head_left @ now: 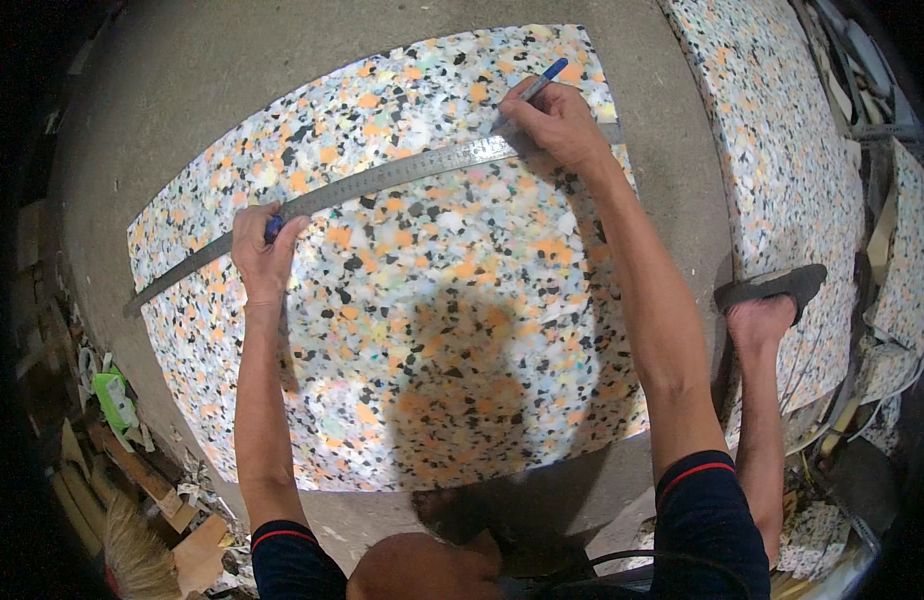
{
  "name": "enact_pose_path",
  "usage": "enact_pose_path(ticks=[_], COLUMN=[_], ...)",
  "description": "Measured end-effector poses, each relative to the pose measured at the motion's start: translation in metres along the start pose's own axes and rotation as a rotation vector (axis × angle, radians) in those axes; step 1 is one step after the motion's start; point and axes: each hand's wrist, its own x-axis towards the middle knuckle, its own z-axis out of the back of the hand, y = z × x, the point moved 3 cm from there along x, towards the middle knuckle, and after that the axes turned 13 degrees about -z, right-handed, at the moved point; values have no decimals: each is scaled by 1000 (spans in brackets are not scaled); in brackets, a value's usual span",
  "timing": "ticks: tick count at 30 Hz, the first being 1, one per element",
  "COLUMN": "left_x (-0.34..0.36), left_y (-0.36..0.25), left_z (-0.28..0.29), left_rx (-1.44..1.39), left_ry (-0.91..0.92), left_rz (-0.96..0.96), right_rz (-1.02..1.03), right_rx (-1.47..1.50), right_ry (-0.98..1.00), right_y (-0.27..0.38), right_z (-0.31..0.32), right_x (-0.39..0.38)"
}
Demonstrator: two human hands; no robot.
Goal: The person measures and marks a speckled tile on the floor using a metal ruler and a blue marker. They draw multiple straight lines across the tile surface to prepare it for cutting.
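The long, grey steel ruler [392, 175] lies across a large, multicoloured speckled foam sheet [382, 300], slanting from beyond the sheet's left edge up to near its right edge, and it passes under both hands. The hands are well apart. The left hand [260, 250] is on the ruler left of its middle, bearing on it from the near side, with a small, dark-blue object [273, 229] between its thumb and curled fingers. The right hand [560, 122] is farther from the body, over the ruler near its right end; its thumb and fingers are closed around a slim pen with a blue end and a greyish barrel [543, 82]. The pen leans, blue end up and to the right, with its lower end near the ruler's far edge; whether its tip touches the foam cannot be told.

The foam sheet lies on a grey concrete floor [282, 50]. To its right is a second speckled foam piece [772, 150], and a foot in a dark grey sandal [810, 284] is at that piece's near left edge. A straw-coloured broom head [137, 550] lies at lower left.
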Motion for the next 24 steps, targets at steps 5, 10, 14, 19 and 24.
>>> enact_pose_path(ticks=[5,10,14,19,24], left_x=[0,0,0,0,-2], left_y=[-1,0,0,1,3], left_z=[1,0,1,0,0], left_rx=[-44,-20,-17,-26,-6], left_ry=[1,-1,-10,-19,-12], left_rz=[21,16,5,-12,-20], right_rz=[-68,-64,-49,-1,19], right_rx=[-42,-68,-46,-29,-45], right_ry=[32,40,42,-14,-24], right_y=[10,8,5,0,2], right_z=[0,1,-2,-2,-5], right_x=[-5,-5,-3,-1,-2])
